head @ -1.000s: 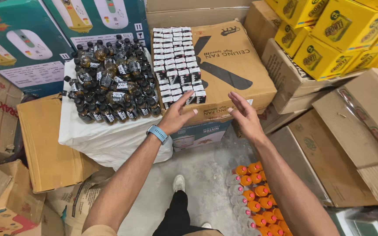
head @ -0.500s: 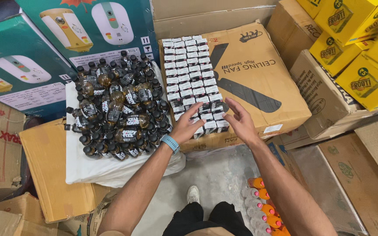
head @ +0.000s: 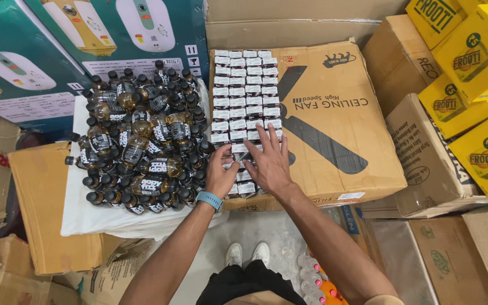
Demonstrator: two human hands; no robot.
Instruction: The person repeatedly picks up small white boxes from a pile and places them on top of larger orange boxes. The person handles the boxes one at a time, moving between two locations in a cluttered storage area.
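Note:
Rows of small white-and-black boxes lie in a grid on top of a large brown carton. Both hands rest on the near end of that grid. My left hand, with a blue watch on its wrist, curls its fingers around one small box at the grid's near edge. My right hand lies flat on the boxes beside it with fingers spread, holding nothing. A dense cluster of small dark-capped bottles lies just left of the hands on a white sheet.
Teal printed cartons stand at the back left, yellow cartons at the right. Brown cardboard boxes crowd both sides. My white shoes stand on a narrow strip of floor beside a pack of orange-capped bottles.
Both hands have moved forward from the carton's near edge onto the small boxes. The left hand has closed on one box and the right hand has spread flat.

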